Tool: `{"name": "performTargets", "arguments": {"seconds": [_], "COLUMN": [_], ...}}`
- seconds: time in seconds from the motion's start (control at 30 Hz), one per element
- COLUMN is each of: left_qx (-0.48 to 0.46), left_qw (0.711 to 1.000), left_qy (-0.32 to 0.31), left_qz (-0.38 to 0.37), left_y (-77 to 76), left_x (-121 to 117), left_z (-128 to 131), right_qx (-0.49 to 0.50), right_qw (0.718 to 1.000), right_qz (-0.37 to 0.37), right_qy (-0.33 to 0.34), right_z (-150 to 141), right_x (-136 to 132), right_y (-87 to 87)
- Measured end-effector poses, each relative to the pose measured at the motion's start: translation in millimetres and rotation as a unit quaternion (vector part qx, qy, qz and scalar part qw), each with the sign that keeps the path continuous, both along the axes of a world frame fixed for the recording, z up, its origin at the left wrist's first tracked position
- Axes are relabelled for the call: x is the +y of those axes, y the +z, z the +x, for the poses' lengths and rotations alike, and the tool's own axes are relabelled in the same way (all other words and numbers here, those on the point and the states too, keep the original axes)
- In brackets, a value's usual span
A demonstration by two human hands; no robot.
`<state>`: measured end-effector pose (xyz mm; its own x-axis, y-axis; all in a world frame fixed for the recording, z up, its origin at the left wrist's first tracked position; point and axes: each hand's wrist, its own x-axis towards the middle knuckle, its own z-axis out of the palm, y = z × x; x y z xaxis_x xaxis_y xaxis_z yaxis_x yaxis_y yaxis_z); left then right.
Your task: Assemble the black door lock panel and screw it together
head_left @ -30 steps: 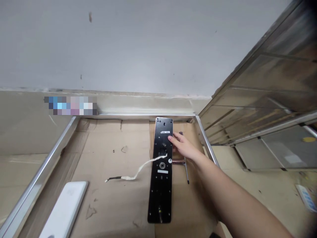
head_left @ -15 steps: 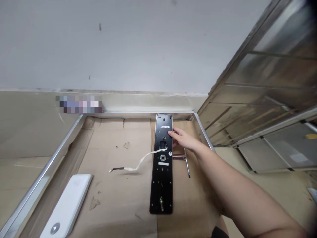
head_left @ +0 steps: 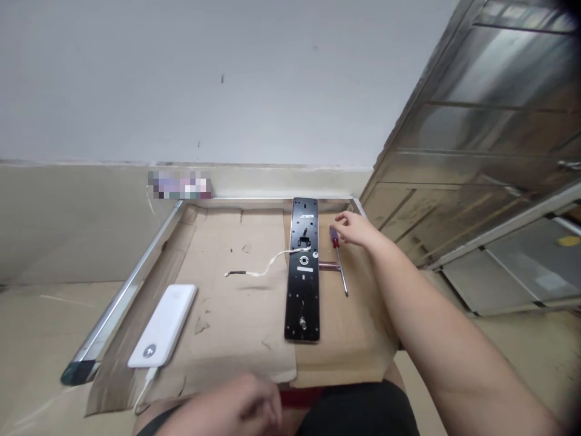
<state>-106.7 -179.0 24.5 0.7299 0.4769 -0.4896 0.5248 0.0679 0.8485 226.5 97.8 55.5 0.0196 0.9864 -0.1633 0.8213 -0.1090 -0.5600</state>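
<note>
A long black door lock panel (head_left: 302, 303) lies on cardboard with its back up. From its middle a white cable (head_left: 271, 264) runs left and ends in a black-sleeved plug. A brownish lever handle (head_left: 329, 266) sticks out from under its right side. Beside it lies a screwdriver (head_left: 334, 237) with a dark purple-red grip, its shaft pointing toward me and crossing the lever's end. My right hand (head_left: 356, 229) is at the top of that grip, fingers loosely bent and apart, not closed round it. My left hand (head_left: 254, 402), smeared by motion, is low at the near edge over my lap.
A white power bank (head_left: 166, 324) with a plugged-in white cord lies on the left of the cardboard (head_left: 236, 339). A metal rim (head_left: 131, 272) frames the table. Behind it is a wall; metal-looking panels (head_left: 476, 133) stand at the right. A blurred-out item (head_left: 179, 184) sits at the back left.
My right hand has left the lock panel's right edge and moved to the screwdriver's grip. My left hand has come into view at the bottom. The camera view has shifted, showing more of the near edge.
</note>
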Motion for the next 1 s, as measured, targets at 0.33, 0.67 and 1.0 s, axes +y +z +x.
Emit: {"name": "performTargets", "arguments": {"seconds": [0.33, 0.67, 1.0], "left_qx": [0.366, 0.409, 0.409], "left_qw": [0.751, 0.735, 0.748], "left_qy": [0.452, 0.408, 0.390], "left_qz": [0.314, 0.355, 0.349], "left_y": [-38.7, -41.3, -43.9], "left_x": [189.3, 224.0, 229.4], "left_z": [-56.7, -52.3, -61.7], "right_qx": [-0.134, -0.146, -0.099], "right_qw": [0.990, 0.988, 0.994], "right_qz": [-0.046, -0.041, -0.032], "right_qy": [0.025, 0.025, 0.018], "right_z": [-5.6, -1.9, -0.8], "right_x": [13.9, 20.6, 17.0], "right_y": [-47.2, -59.5, -48.2]}}
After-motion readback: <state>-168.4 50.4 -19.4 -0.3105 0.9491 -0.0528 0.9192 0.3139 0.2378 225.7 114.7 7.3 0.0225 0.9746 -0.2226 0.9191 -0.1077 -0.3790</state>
